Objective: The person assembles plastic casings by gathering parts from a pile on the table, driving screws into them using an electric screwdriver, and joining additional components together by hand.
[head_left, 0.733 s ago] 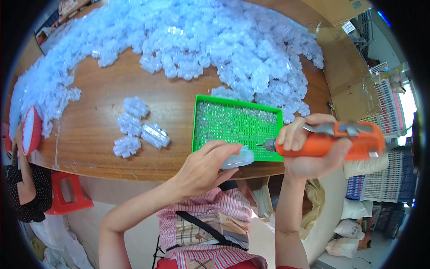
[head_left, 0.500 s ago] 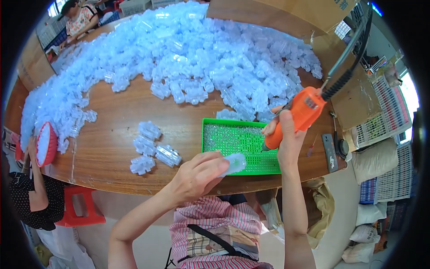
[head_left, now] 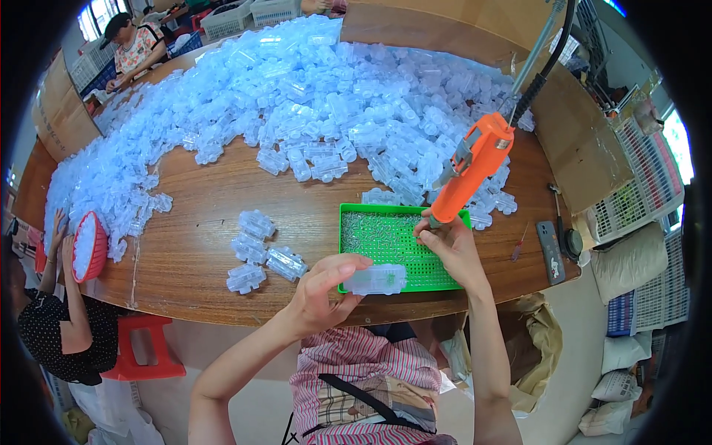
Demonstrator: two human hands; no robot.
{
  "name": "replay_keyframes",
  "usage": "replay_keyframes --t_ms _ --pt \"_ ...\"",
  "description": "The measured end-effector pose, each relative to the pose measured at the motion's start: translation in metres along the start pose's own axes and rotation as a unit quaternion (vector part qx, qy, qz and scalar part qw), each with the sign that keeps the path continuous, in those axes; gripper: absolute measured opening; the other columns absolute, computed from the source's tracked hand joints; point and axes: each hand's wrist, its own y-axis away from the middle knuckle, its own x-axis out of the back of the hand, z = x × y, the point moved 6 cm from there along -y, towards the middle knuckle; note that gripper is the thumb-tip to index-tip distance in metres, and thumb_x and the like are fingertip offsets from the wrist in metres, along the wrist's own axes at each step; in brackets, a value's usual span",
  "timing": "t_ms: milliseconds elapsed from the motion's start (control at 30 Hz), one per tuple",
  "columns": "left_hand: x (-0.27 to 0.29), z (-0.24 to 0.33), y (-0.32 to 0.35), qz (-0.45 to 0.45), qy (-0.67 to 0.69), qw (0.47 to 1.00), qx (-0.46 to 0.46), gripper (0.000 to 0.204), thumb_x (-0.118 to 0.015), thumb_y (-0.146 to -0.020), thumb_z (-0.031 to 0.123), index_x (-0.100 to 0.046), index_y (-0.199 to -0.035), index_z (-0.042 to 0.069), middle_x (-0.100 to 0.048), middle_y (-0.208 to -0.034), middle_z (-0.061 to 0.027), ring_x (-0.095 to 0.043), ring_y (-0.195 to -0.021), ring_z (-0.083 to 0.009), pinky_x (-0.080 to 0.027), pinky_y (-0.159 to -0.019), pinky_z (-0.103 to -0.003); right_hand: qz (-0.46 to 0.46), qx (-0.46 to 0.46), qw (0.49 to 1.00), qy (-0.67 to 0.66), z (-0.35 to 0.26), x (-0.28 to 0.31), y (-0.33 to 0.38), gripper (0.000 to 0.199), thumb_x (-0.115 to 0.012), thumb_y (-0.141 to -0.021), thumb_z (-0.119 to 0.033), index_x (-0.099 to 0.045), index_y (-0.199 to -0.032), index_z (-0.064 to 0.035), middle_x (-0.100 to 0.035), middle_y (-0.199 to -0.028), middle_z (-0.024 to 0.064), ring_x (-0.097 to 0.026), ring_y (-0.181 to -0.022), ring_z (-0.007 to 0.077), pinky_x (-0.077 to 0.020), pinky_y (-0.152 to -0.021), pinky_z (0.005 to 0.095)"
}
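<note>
My left hand (head_left: 324, 291) is closed on a clear plastic casing (head_left: 377, 279), held level over the near edge of the green tray. The casing is pinched by its left end. My right hand (head_left: 452, 252) has its thumb and fingers pinched around the lower end of an orange electric screwdriver (head_left: 475, 167), over the tray's right part. The screwdriver leans with its top to the right, and its bit is hidden by the fingers. Many small screws (head_left: 378, 235) lie in the perforated green tray (head_left: 445, 279), mostly in its left and far parts.
A large heap of clear plastic casings (head_left: 297, 96) covers the far and left table. Several casings (head_left: 254, 247) lie apart, left of the tray. A phone (head_left: 550, 252) rests at the right edge. Another person's hands (head_left: 68, 248) hold a red basket (head_left: 90, 248) at the left.
My right hand has slid from the screwdriver's body down to its lower end; the screwdriver stands more upright, farther left. The casing in my left hand has turned from tilted to level.
</note>
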Motion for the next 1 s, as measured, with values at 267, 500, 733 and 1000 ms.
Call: replay_keyframes --t_ms 267,500,733,1000 --pt "-0.005 0.0 -0.002 -0.001 0.088 0.991 0.105 0.09 -0.074 -0.07 -0.014 -0.018 -0.136 0.012 -0.053 -0.115 -0.0176 -0.062 -0.101 -0.0274 -0.057 -0.079 -0.034 0.091 -0.091 0.986 0.102 0.009 0.004 0.008 0.021 -0.062 -0.088 -0.006 -0.063 -0.106 0.0055 -0.068 -0.086 0.0115 -0.065 -0.071 0.0154 -0.0537 -0.065 0.027" --pt "-0.011 0.006 -0.006 -0.058 0.169 0.981 0.073 0.092 -0.069 -0.071 -0.017 -0.014 -0.138 0.014 -0.053 -0.115 -0.0211 -0.063 -0.1 -0.0294 -0.058 -0.079 -0.037 0.018 -0.092 0.93 0.355 -0.062 -0.011 0.04 0.029 -0.062 -0.09 -0.022 -0.066 -0.107 0.0016 -0.069 -0.09 0.0096 -0.055 -0.061 0.0124 -0.0466 -0.057 0.0289" --pt "-0.021 0.02 -0.007 -0.131 0.198 0.971 -0.036 0.089 -0.069 -0.073 -0.008 -0.016 -0.141 0.015 -0.057 -0.119 -0.027 -0.062 -0.102 -0.0407 -0.052 -0.088 -0.051 -0.284 -0.223 0.932 0.039 -0.078 -0.065 0.089 0.063 -0.043 -0.099 -0.045 -0.032 -0.143 -0.0006 -0.053 -0.128 0.0164 -0.052 -0.115 0.0239 -0.0383 -0.099 0.0347" --pt "-0.028 0.027 0.005 -0.083 0.353 0.851 0.38 0.073 -0.064 -0.084 0.004 -0.025 -0.146 0.002 -0.051 -0.128 -0.0173 -0.051 -0.121 -0.0244 -0.039 -0.103 -0.036 -0.133 -0.019 0.983 0.126 -0.075 -0.062 0.1 0.054 -0.043 -0.095 -0.019 -0.03 -0.145 -0.0013 -0.048 -0.127 0.0207 -0.053 -0.11 0.0306 -0.0417 -0.092 0.0361"
